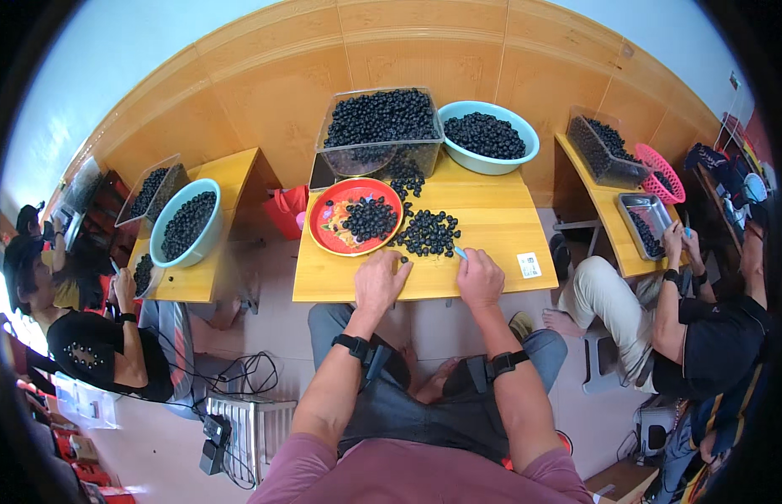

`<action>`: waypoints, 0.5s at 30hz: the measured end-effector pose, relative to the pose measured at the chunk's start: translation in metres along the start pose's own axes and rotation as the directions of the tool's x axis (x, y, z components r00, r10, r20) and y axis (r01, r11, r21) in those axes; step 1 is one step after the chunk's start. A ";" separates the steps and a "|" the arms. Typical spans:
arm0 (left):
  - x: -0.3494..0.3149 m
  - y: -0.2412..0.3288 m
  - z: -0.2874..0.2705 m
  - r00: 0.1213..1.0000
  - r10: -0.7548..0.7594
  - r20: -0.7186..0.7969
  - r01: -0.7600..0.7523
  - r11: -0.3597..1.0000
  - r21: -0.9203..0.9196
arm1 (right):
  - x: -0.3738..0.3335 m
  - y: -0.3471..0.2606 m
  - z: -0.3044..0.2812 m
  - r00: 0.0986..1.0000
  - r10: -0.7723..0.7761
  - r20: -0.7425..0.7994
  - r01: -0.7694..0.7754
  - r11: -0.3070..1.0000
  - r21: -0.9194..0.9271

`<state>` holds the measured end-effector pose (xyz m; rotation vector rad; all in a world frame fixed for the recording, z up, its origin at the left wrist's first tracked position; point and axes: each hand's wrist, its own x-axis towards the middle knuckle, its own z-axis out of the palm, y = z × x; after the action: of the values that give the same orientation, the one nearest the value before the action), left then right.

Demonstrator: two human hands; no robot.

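My left hand [379, 284] is at the table's front edge, closed, with a small black round piece [404, 259] at its fingertips. To its right, my right hand [481, 278] is wrapped round a small tool with a light blue end [460, 253]; the rest of the tool is hidden. A loose pile of black round pieces [429, 233], like nuts or small fruits, lies just beyond both hands on the yellow table [492, 220]. Beyond my left hand sits a red flowered plate [325, 225] with more of these pieces [370, 218] on its right side.
At the table's back stand a clear plastic bin [420, 158] and a light blue basin [492, 165], both full of black pieces. A white card [529, 265] lies at the right. People work at side tables, left [193, 284] and right [605, 210]. Cables [231, 367] trail near a metal stool [269, 420].
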<state>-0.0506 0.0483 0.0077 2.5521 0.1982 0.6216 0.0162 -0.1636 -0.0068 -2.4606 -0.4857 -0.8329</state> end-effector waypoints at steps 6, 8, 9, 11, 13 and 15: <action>0.000 0.005 0.006 0.999 -0.054 -0.004 0.054 0.998 -0.021 | 0.000 0.007 0.002 0.999 -0.027 -0.031 0.028 0.999 0.035; -0.002 0.002 0.006 0.999 -0.007 -0.038 0.006 0.999 -0.033 | 0.001 0.005 0.001 0.999 -0.024 -0.028 0.025 0.999 0.029; -0.001 0.008 0.000 0.998 -0.026 -0.049 0.024 0.999 -0.045 | 0.003 0.004 0.000 0.999 -0.038 -0.029 0.039 0.999 0.022; -0.001 0.012 0.000 0.997 -0.049 -0.067 0.044 0.996 -0.073 | 0.004 0.005 -0.001 0.999 -0.031 -0.024 0.031 0.999 0.019; -0.003 0.010 -0.002 0.995 -0.054 -0.086 0.043 0.992 -0.119 | 0.005 0.001 -0.004 1.000 -0.025 -0.012 0.026 0.999 0.036; -0.005 0.005 -0.001 0.990 -0.064 -0.123 0.043 0.986 -0.160 | 0.005 -0.001 -0.008 0.999 -0.036 -0.012 0.036 0.999 0.038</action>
<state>-0.0554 0.0430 0.0092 2.3499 0.2509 0.7502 0.0159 -0.1658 0.0021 -2.4169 -0.5381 -0.8441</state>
